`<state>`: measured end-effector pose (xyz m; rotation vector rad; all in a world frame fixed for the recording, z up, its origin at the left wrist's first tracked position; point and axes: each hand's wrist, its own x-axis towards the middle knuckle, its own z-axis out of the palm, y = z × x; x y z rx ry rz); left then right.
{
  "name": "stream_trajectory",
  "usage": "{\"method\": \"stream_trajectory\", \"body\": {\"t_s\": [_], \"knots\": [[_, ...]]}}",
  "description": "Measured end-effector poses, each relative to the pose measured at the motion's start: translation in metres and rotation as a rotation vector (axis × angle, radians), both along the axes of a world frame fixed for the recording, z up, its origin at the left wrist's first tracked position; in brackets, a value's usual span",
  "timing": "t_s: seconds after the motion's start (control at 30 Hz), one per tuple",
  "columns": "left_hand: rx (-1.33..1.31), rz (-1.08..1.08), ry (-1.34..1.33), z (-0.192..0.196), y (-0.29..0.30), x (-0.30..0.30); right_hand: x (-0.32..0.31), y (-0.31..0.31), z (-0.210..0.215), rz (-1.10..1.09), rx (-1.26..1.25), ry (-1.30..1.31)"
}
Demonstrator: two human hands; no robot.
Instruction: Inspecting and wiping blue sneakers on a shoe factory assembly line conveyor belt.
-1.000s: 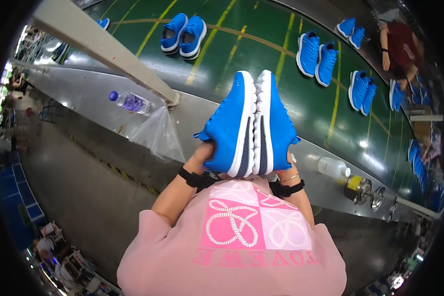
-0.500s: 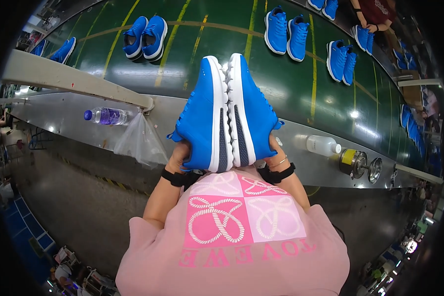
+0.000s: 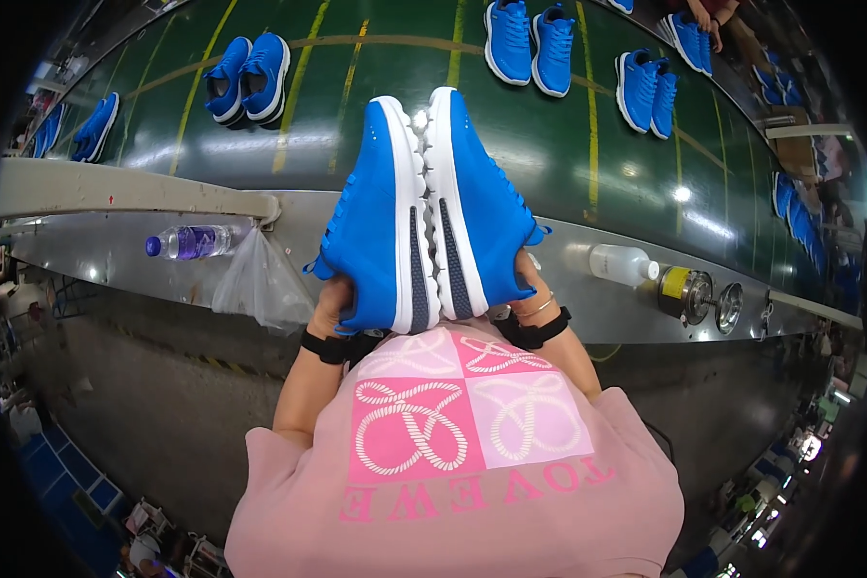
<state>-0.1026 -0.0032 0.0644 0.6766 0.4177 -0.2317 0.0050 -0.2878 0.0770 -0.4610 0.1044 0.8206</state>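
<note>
Two blue sneakers with white soles are held up in front of my chest, soles facing each other and toes pointing away from me. My left hand [image 3: 331, 303] is closed around the heel end of the left sneaker [image 3: 371, 212]; its fingers are mostly hidden by the shoe. The right sneaker [image 3: 479, 207] sits in my right hand [image 3: 533, 289], which grips it at the heel opening, fingers largely inside or behind it. The soles nearly touch along their length. Black bands circle both wrists.
Beyond lies a green conveyor belt [image 3: 385, 72] carrying pairs of blue sneakers [image 3: 249, 79]. On its metal ledge stand a purple-capped bottle [image 3: 191, 242], a plastic bag [image 3: 260, 284], a white bottle [image 3: 621, 264] and a metal canister [image 3: 684, 294]. A co-worker's hand [image 3: 708, 24] is at far right.
The view has shifted, so the belt, ledge and my hands appear further left. Both sneakers stay in my grip, with the soles still side by side.
</note>
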Motion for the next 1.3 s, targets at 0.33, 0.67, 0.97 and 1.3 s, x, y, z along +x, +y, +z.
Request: {"method": "stream_trajectory", "body": {"t_s": [0.33, 0.67, 0.97, 1.3], "knots": [[-0.175, 0.01, -0.396, -0.013, 0.001, -0.004, 0.004, 0.003, 0.005, 0.043, -0.203, 0.078], [-0.174, 0.03, -0.074, -0.02, 0.01, -0.01, 0.003, -0.004, -0.003, 0.019, -0.025, 0.012], [-0.099, -0.056, -0.142, -0.028, 0.029, -0.014, 0.011, -0.009, -0.004, 0.087, 0.15, -0.155], [0.622, 0.138, -0.606, 0.052, 0.0, 0.031, 0.013, -0.007, 0.034, -0.161, -0.584, -0.538]]}}
